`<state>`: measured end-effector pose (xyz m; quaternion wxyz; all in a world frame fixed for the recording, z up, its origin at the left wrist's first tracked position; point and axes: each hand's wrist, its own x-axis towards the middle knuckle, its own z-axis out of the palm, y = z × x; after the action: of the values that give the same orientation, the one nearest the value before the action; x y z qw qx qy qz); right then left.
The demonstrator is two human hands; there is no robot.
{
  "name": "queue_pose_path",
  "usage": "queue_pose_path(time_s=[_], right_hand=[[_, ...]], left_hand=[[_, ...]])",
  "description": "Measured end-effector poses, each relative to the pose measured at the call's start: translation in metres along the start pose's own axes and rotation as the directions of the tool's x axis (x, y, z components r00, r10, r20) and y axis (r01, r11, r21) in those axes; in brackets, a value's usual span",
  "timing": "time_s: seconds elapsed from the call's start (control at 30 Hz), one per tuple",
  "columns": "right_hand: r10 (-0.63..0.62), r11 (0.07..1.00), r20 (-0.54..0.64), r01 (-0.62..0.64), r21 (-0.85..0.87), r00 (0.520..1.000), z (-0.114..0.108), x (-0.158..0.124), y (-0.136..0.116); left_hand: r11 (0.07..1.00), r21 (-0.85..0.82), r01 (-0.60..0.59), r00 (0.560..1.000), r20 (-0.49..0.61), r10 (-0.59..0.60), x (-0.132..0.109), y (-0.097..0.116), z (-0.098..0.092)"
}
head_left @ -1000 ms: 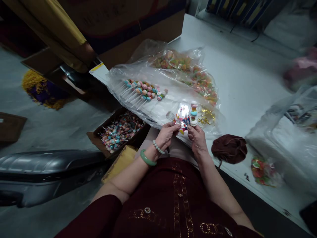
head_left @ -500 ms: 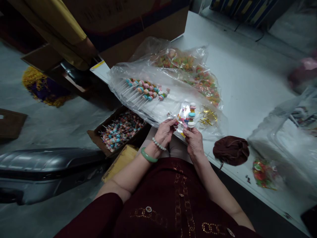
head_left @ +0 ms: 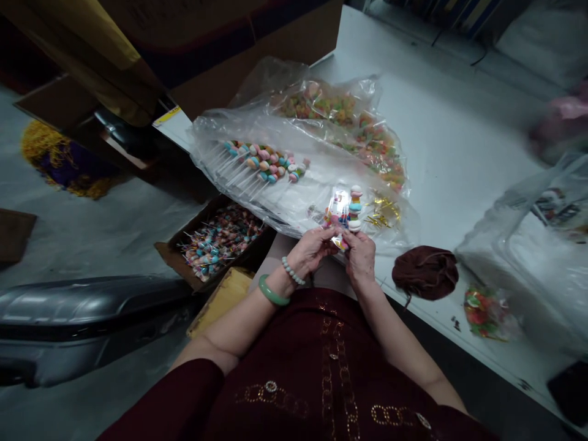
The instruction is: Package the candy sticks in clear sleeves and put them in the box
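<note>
My right hand [head_left: 361,256] is closed, its thumb and finger pinching the lower end of an upright candy skewer [head_left: 355,207] of white, pink, yellow and blue pieces. My left hand [head_left: 316,246] pinches the lower part of a small clear printed plastic bag [head_left: 339,201] beside the skewer. Both hands nearly touch at the bag's bottom. Gold twist ties [head_left: 382,212] lie just right of the skewer. Further left, several candy skewers [head_left: 272,162] rest with their white sticks toward the table edge.
Behind the skewers, a large clear bag [head_left: 321,105] holds gummy candies. Below the table edge stands a cardboard box [head_left: 169,260] of wrapped candies. A brown cloth bundle [head_left: 425,272] and a small candy bag [head_left: 484,311] lie right. A grey suitcase [head_left: 92,306] is at left.
My left hand has shifted right, closer to my right hand, and its fingers now meet the bag's lower end by the skewer. The whole view has shifted slightly.
</note>
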<state>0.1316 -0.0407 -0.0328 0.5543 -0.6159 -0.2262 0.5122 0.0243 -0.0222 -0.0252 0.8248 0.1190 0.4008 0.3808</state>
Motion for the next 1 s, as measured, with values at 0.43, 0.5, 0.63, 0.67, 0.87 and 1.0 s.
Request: queue_pose_path(time_s=[0.43,0.5,0.63,0.67,0.87,1.0], right_hand=[[-0.017,0.999,0.099,0.021,-0.049,0.995,-0.031,-0.002,-0.001],[-0.027,0.993,0.121,0.041,-0.112,0.992,-0.042,-0.008,0.002],[-0.100,0.938,0.167,0.149,-0.313,0.981,-0.058,-0.024,0.005],[-0.139,0.906,0.181,0.199,-0.373,0.974,-0.059,-0.028,0.005],[-0.265,0.842,0.186,0.321,-0.433,0.946,-0.057,-0.039,0.001],[-0.239,0.926,0.126,0.265,-0.270,0.963,-0.041,-0.036,-0.005]], left_hand=[[0.976,-0.219,0.008,0.983,-0.177,-0.047,0.018,0.012,-0.012],[0.959,-0.282,0.029,0.978,-0.191,-0.086,0.017,0.020,-0.014],[0.932,-0.362,0.013,0.971,-0.219,-0.099,0.016,0.032,-0.016],[0.927,-0.374,0.000,0.967,-0.236,-0.095,0.016,0.033,-0.016],[0.915,-0.399,-0.055,0.963,-0.265,-0.058,0.015,0.038,-0.016],[0.923,-0.375,-0.081,0.964,-0.264,-0.022,0.011,0.034,-0.012]])
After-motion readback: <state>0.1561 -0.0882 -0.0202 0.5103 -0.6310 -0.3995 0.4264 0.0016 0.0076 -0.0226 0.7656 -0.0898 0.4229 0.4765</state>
